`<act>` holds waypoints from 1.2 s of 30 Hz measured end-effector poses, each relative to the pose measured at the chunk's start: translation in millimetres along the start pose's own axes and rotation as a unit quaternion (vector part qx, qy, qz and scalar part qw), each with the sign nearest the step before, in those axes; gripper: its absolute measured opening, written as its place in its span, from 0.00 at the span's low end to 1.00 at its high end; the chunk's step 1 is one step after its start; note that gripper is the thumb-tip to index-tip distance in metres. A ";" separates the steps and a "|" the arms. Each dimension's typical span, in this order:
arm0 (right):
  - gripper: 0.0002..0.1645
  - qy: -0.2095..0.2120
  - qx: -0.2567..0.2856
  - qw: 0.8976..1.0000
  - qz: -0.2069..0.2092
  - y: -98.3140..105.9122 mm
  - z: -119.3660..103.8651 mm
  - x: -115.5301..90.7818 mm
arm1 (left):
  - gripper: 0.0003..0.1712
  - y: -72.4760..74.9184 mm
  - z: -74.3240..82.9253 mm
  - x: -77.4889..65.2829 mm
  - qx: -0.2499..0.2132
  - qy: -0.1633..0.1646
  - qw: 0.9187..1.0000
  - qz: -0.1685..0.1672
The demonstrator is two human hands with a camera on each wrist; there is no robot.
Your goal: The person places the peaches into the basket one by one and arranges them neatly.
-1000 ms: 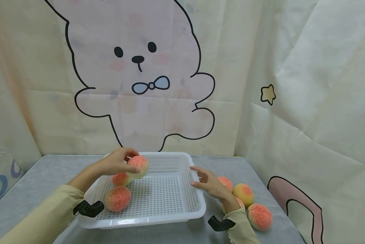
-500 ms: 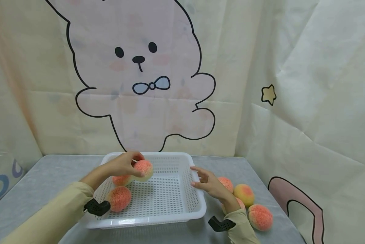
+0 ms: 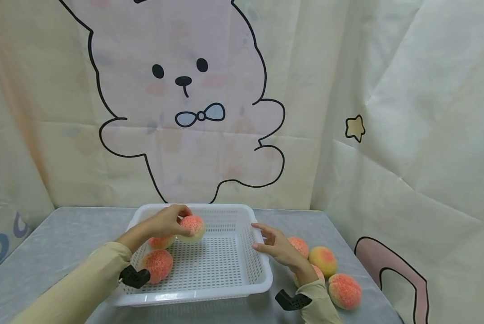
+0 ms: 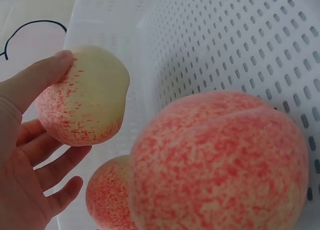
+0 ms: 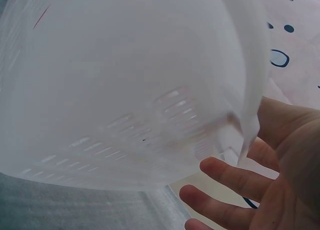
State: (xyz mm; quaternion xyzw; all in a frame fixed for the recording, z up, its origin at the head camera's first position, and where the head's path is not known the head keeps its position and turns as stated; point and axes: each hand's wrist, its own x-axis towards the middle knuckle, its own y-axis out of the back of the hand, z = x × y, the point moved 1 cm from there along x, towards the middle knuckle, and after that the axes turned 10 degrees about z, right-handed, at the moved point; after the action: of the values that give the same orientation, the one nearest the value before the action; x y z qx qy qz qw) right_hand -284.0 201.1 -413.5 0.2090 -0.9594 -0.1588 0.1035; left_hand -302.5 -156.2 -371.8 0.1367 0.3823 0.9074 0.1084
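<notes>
My left hand point(image 3: 167, 222) pinches a pink and cream peach point(image 3: 193, 228) between thumb and fingers, above the back left of a white plastic basket point(image 3: 193, 295). In the left wrist view the held peach point(image 4: 95, 99) turns its pale side to the camera, while the ring and little fingers stay apart from it. Two more peaches lie inside along the basket's left side, one nearer point(image 3: 157, 265) and one farther back point(image 3: 159, 243), partly covered by the hand. My right hand point(image 3: 280, 247) holds the basket's right rim, with several fingers outside the wall point(image 5: 150, 89).
Several peaches point(image 3: 344, 291) lie in a group on the grey table point(image 3: 88, 225), right of the basket; some are partly hidden behind the right hand and wrist. A printed curtain point(image 3: 298, 171) hangs along the table's back edge.
The left hand has moved to the right and slightly down with the peach, farther in over the basket. The right hand keeps its place at the rim.
</notes>
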 end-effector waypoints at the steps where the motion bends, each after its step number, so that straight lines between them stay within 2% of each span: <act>1: 0.45 0.001 -0.001 1.000 0.000 -0.2 0.1 0.1 | 0.29 -0.9 -1.3 0.3 -0.001 -0.001 1.000 -0.001; 3: 0.45 0.003 -0.002 1.000 0.000 -0.3 0.3 0.2 | 0.28 -3.1 -3.8 1.1 -0.003 -0.003 1.000 -0.003; 10: 0.45 0.006 -0.005 1.000 -0.002 0.6 1.0 0.1 | 0.28 -12.0 -8.3 4.0 0.008 0.024 1.000 0.001; 25: 0.44 0.004 -0.004 1.000 -0.001 0.4 3.3 0.4 | 0.31 -15.9 -14.4 4.7 0.033 0.016 0.999 -0.002; 32: 0.43 0.001 -0.014 1.000 0.005 0.2 3.4 -0.1 | 0.32 -16.7 -12.7 2.3 0.093 0.013 0.996 -0.011; 36: 0.43 -0.006 -0.026 1.000 0.015 0.0 2.9 -0.6 | 0.32 -15.2 -8.8 2.0 0.131 0.024 0.991 -0.009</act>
State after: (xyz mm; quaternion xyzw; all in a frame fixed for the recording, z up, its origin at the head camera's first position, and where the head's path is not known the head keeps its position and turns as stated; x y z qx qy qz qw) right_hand -284.2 202.1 -416.3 0.1905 -0.9587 -0.1831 0.1051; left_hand -305.9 -151.0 -388.4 0.1243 0.5018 0.8515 0.0880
